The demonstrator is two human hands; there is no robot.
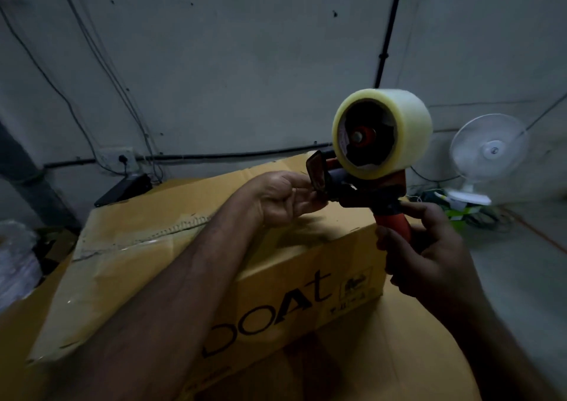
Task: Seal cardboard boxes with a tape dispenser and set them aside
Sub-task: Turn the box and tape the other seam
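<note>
Head view. Nearest the camera, two bare forearms reach forward over a flat cardboard sheet [383, 348] that lies against the near side of the cardboard box [138, 265]. The box stands with its flaps closed. Wrinkled clear tape runs along the top seam, and dark lettering is printed on the near side.

The right hand [429, 247], above the box's right near corner, has its fingers wrapped round the orange handle of the tape dispenser [394, 185] and holds it upright in the air, clear of the box top. The tape roll [383, 133] of clear tape sits on the dispenser, its open core facing the camera.

The left hand [285, 198], above the middle of the box top, has curled fingers whose tips pinch at the dispenser's black front flap. Whether a tape end lies between them cannot be told.

Behind the box, against the grey wall: a black device [122, 188] on the floor, a wall socket [122, 158] with cables, and a black conduit [389, 32]. Right of the box stands a white fan [487, 152]. Left of the box lies a bundle of clear plastic [15, 262].
</note>
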